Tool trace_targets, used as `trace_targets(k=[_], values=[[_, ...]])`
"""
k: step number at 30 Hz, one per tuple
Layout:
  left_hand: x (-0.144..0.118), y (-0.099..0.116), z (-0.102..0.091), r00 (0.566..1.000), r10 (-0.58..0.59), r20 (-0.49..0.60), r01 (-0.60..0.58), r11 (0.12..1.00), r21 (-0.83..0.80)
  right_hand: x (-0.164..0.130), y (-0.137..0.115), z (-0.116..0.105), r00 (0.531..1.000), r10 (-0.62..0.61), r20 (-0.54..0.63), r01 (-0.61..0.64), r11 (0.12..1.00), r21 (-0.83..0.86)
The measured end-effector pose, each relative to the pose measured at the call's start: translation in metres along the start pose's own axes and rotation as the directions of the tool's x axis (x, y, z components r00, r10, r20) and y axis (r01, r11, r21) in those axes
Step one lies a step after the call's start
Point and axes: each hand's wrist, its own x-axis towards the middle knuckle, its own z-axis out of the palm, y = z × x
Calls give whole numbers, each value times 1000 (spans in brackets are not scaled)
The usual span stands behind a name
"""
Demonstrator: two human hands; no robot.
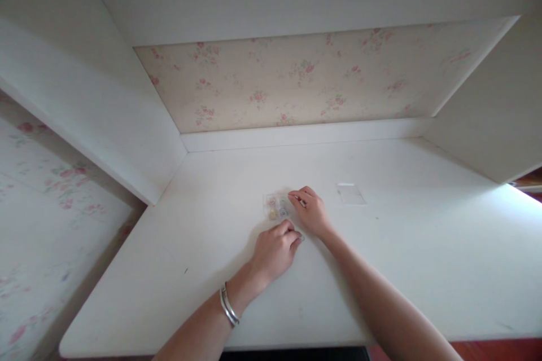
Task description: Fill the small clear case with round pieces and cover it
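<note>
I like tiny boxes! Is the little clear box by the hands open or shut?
Open, it seems: the little clear box lies by both hands, and a flat clear lid lies apart to the right.

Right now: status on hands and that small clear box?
Left hand curled on desk, below small clear box. Right hand at its right edge, fingers pinched. Clear lid lies apart, right.

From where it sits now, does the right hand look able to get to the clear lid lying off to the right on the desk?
Probably yes. The right hand rests at the small clear box, and the clear lid lies flat just to its right on the white desk, with only bare surface between them.
</note>
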Motion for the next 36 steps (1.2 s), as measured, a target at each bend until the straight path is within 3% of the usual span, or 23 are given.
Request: trace_targets(k=[6,11,18,28,36], values=[[-3,1,-1,998,51,46,-55,993,106,-4,5,-15,994,57,-89,-53,998,44],[-3,3,-5,995,62,73,-71,990,125,-7,8,-17,994,82,-72,-77,994,71],[-2,2,0,999,30,38,-31,999,19,-9,3,-21,998,51,-40,-48,996,79],[6,5,-6,983,-4,182,-11,996,85,-12,-2,-24,999,38,24,-40,997,64],[10,6,-9,977,7,211,-33,992,122,-12,-2,-27,999,38,27,-39,997,62]])
